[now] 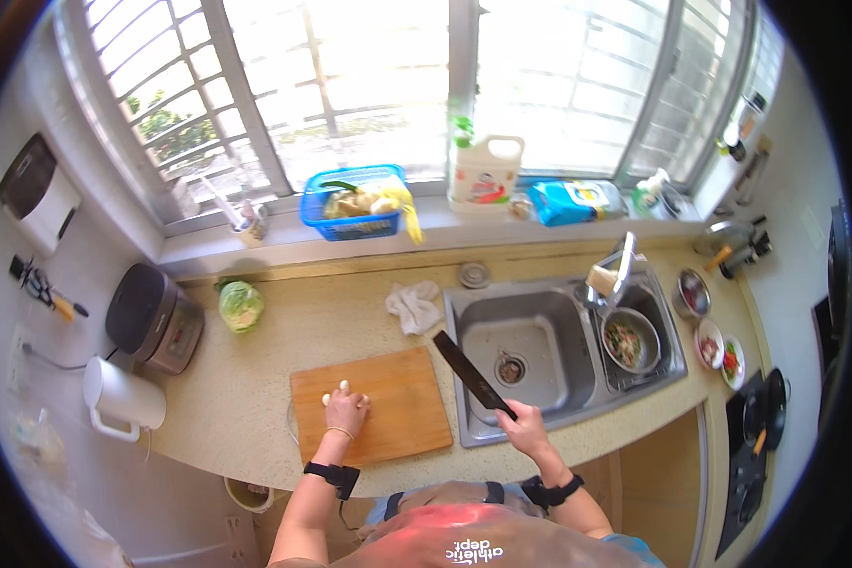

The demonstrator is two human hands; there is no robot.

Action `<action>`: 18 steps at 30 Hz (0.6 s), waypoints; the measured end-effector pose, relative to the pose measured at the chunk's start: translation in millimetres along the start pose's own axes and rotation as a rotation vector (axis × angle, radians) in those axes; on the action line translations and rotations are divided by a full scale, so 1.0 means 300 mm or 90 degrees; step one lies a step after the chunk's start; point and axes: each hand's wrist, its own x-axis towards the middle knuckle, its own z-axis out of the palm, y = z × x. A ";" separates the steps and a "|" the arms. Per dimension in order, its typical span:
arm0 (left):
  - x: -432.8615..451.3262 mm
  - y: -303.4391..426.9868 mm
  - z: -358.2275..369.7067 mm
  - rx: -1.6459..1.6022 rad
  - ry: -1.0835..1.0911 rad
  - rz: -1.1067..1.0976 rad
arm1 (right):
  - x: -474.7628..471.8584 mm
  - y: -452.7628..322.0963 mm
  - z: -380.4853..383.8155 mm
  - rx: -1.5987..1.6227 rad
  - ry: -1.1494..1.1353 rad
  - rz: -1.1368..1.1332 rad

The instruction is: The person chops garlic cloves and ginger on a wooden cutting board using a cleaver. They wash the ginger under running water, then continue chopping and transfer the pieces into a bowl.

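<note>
My left hand (346,413) rests on the wooden cutting board (405,405), palm down. Several small white pieces, likely peeled garlic cloves (344,385), lie around its fingertips. Whether the fingers grip any of them is unclear. My right hand (525,429) holds a dark-bladed kitchen knife (472,373) by its handle. The blade points up and left, above the near left part of the stainless steel sink (589,312), to the right of the board.
A cabbage (241,307), a white cloth (413,307) and a white kettle (124,401) stand or lie on the counter. In the right basin sits a metal bowl (630,341) of chopped food. Small bowls (708,342) are beside the sink; a blue basket (353,226) is on the sill.
</note>
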 end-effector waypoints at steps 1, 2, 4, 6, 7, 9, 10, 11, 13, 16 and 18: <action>0.002 0.011 -0.008 0.003 -0.009 -0.021 | 0.005 0.012 -0.013 -0.001 -0.007 0.003; 0.006 0.020 -0.021 -0.003 -0.022 -0.046 | 0.014 0.024 -0.023 -0.013 -0.012 0.019; 0.017 0.026 -0.068 -0.055 0.044 -0.053 | 0.038 0.045 -0.035 0.002 -0.021 0.015; 0.010 0.028 -0.128 -0.072 0.042 -0.077 | 0.058 0.058 -0.032 -0.010 -0.024 0.029; 0.011 0.018 -0.164 -0.057 0.011 -0.100 | 0.073 0.059 -0.030 -0.024 -0.052 0.018; -0.004 -0.001 -0.227 -0.007 0.007 -0.114 | 0.101 0.050 -0.006 -0.027 -0.074 -0.034; -0.013 -0.010 -0.248 0.031 0.049 -0.096 | 0.114 0.039 0.006 -0.036 -0.099 -0.035; -0.020 -0.019 -0.260 0.021 0.038 -0.121 | 0.129 0.026 0.034 -0.030 -0.105 -0.029; -0.055 -0.043 -0.273 0.000 0.063 -0.140 | 0.153 -0.003 0.078 -0.022 -0.131 -0.014; -0.107 -0.074 -0.287 -0.023 0.069 -0.206 | 0.174 -0.035 0.132 -0.038 -0.161 -0.063; -0.115 -0.081 -0.325 -0.098 0.099 -0.239 | 0.189 -0.039 0.161 -0.080 -0.106 -0.114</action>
